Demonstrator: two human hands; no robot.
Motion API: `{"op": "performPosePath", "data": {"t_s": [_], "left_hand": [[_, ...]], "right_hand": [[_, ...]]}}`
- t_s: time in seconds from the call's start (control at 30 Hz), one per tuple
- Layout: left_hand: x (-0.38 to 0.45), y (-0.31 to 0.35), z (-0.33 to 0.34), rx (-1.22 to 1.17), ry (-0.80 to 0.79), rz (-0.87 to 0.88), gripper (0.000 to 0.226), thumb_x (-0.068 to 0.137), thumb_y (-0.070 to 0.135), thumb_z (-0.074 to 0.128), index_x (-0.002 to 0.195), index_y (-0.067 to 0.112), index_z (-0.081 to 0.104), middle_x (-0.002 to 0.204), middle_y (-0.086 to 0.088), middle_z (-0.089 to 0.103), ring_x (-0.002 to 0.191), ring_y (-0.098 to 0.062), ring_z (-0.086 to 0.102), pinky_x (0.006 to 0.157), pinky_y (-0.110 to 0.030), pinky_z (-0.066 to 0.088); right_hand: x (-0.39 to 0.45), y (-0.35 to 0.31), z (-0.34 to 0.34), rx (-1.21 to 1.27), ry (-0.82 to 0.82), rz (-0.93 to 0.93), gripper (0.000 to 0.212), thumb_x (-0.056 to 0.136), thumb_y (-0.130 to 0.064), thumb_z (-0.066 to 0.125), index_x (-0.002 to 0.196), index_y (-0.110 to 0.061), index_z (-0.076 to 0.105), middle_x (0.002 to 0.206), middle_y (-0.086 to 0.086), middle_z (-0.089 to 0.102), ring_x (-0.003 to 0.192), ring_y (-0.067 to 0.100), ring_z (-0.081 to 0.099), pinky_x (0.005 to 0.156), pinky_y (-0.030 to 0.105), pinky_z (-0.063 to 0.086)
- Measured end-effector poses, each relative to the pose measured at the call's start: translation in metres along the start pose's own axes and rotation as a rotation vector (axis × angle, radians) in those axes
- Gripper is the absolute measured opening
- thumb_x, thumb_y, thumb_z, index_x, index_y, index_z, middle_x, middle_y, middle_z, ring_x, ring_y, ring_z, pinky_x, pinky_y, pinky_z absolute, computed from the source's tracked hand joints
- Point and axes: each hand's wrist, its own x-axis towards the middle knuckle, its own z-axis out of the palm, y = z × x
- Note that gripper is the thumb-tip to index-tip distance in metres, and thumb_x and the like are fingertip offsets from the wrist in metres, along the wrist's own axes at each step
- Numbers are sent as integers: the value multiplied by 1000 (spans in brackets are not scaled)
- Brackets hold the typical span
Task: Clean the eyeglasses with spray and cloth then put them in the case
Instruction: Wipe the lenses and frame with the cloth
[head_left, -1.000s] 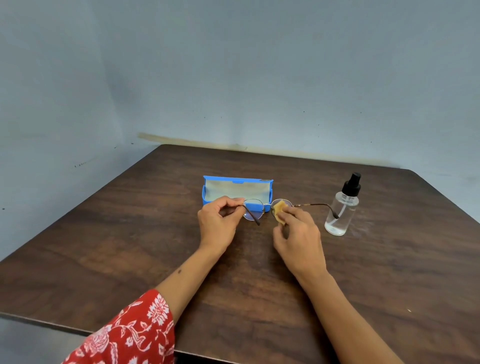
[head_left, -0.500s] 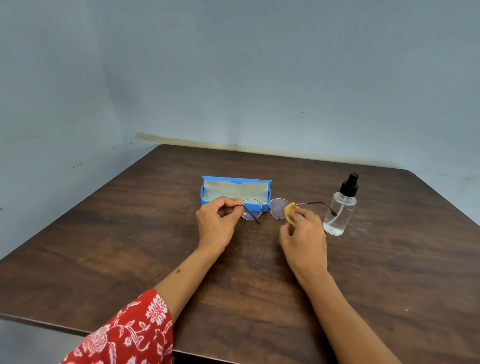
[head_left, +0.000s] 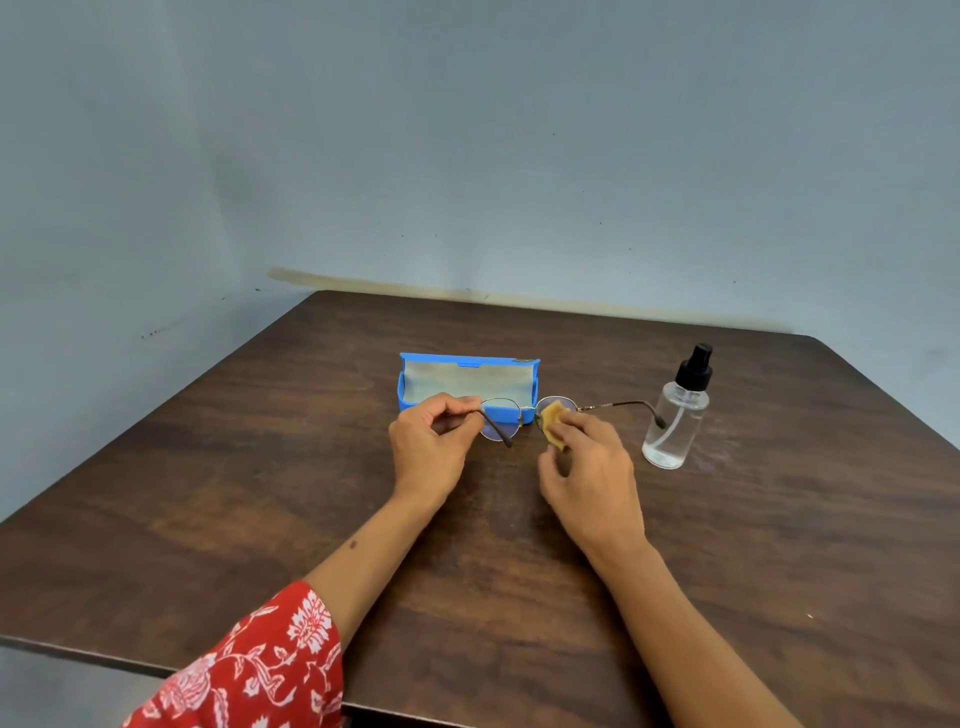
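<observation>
The eyeglasses (head_left: 511, 415) are held above the dark wooden table (head_left: 260, 493), just in front of the case, with both temples unfolded. The left-hand end of the frame is pinched between the thumb and curled fingers of the left hand (head_left: 428, 447); the temple on that side projects from the pinch toward 5 o'clock. The other temple extends toward 3 o'clock, and its tip is seen against the spray bottle.

A small yellow cloth (head_left: 553, 418) is pinched between the thumb and fingertips of the right hand (head_left: 589, 473) and is pressed against the right-hand lens. The left-hand lens is uncovered, and the blue front wall of the case is visible through it.

The case (head_left: 467, 382) is blue with a grey lining and lies open on the table at 12 o'clock from the hands. Its lid stands raised at the far side. Nothing is seen inside it, though its near part is partly hidden by the left hand and the frame.

The spray bottle (head_left: 675, 421) stands upright on the table at 3 o'clock from the right hand, near it but apart. It is of clear plastic with a black pump head, and a dip tube is visible inside.

A red sleeve (head_left: 249, 670) with a white floral pattern covers the left upper arm at 7 o'clock in the view. A pale blue wall (head_left: 467, 156) rises behind the table.
</observation>
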Motion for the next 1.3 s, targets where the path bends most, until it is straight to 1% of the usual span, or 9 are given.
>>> {"op": "performPosePath", "data": {"t_s": [0.17, 0.33, 0.47, 0.67, 0.8, 0.87, 0.97, 1.13, 1.3], "left_hand": [[0, 0, 0, -6, 0, -1, 10, 76, 0, 71, 79, 9, 71, 81, 7, 70, 72, 6, 66, 73, -12, 53], [0, -1, 0, -10, -7, -9, 10, 76, 0, 71, 80, 9, 71, 81, 7, 70, 74, 6, 66, 73, -13, 54], [-1, 0, 0, -12, -16, 0, 11, 75, -1, 71, 79, 9, 71, 82, 6, 70, 73, 6, 66, 72, -11, 53], [-2, -1, -1, -18, -34, 11, 12, 75, -1, 71, 77, 10, 71, 81, 5, 71, 72, 5, 66, 71, -10, 52], [-4, -1, 0, -15, -52, 23, 16, 74, -1, 72, 74, 15, 70, 81, 6, 71, 76, 1, 68, 74, -12, 53], [-4, -1, 0, -7, -62, 22, 18, 74, 0, 72, 72, 18, 69, 82, 6, 71, 77, 0, 69, 75, -14, 53], [-3, -1, -1, -17, -53, 13, 17, 75, -1, 72, 74, 16, 70, 81, 6, 71, 76, 2, 68, 75, -15, 54], [-3, 1, -1, -23, -35, 4, 8, 75, -2, 71, 79, 5, 71, 81, 4, 71, 70, 7, 65, 72, -12, 53], [-1, -1, -1, -42, -27, -1, 10, 75, -1, 71, 78, 9, 71, 81, 5, 71, 74, 2, 68, 73, -15, 54]], "right_hand": [[1, 4, -4, -66, 24, 155, 21, 79, -2, 58, 98, 0, 67, 114, 10, 61, 105, 27, 52, 73, 33, 46], [-1, 1, 0, -14, -21, 12, 23, 76, -1, 64, 98, 0, 70, 111, 10, 64, 103, 27, 57, 77, 31, 48], [1, 5, -2, -47, 34, 146, 22, 80, -3, 58, 99, -1, 68, 114, 10, 61, 105, 27, 53, 76, 31, 44], [0, 3, 3, 13, 21, -16, 30, 73, 5, 65, 103, 2, 69, 112, 13, 65, 106, 30, 58, 85, 25, 41], [1, 5, 0, 5, 74, 91, 29, 77, 7, 59, 104, 2, 68, 114, 15, 63, 106, 33, 56, 81, 34, 47], [1, 5, 1, 5, 61, 47, 29, 75, 8, 62, 103, 2, 68, 112, 15, 65, 104, 33, 58, 82, 31, 46], [1, 5, 4, 21, 42, -13, 29, 73, 8, 64, 101, 3, 70, 110, 14, 66, 102, 31, 60, 85, 20, 39], [0, 4, -1, -7, 92, 79, 25, 75, 7, 62, 99, 3, 69, 106, 15, 66, 100, 33, 59, 78, 30, 46], [0, 3, 1, -3, 63, 32, 25, 75, 5, 63, 98, 0, 71, 106, 11, 67, 100, 29, 59, 79, 26, 44]]}}
